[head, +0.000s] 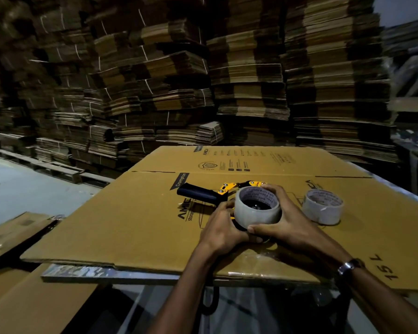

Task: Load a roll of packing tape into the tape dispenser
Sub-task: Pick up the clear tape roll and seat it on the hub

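Together, left hand (223,225) and right hand (284,218) are gripping the tape roll (257,208), hiding most of the dispenser (203,192) beneath.

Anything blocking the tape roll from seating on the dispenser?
Nothing visible. Both the left hand and right hand grip the tape roll directly over the tape dispenser; the spare roll lies apart, to the right.

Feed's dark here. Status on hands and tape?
Both hands, left and right, grip the clear packing tape roll over the yellow-and-black tape dispenser. Second tape roll lies right, apart.
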